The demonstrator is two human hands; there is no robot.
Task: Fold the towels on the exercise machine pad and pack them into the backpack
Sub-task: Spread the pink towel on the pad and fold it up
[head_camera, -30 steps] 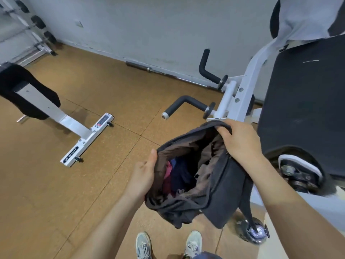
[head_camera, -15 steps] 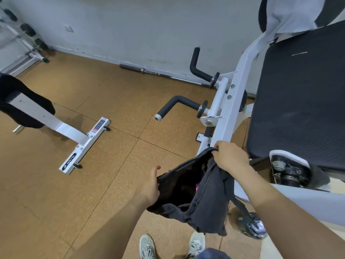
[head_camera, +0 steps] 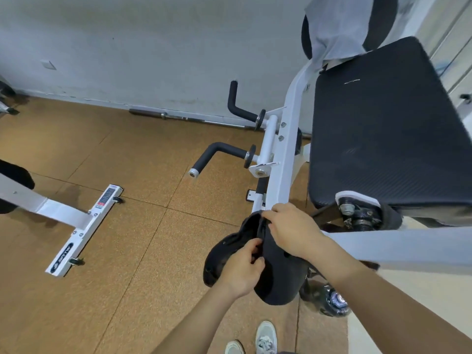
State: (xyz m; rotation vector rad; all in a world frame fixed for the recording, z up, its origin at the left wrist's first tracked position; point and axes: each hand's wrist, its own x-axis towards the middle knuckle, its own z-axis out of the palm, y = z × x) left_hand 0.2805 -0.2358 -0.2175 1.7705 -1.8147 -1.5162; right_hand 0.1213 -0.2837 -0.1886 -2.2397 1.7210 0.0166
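While we pinch the backpack (head_camera: 275, 274) mouth with our left hand (head_camera: 244, 270) and right hand (head_camera: 291, 232), it hangs beside the black pad (head_camera: 388, 129). One towel (head_camera: 334, 29) is draped above that pad; shutting the backpack now could leave it out.

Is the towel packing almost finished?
Nearly. The wide black machine pad lies bare. Both the left hand and right hand pinch the dark grey fabric backpack together at its top, as if closing it. One pale grey towel hangs over the upper pad, so that may be left.
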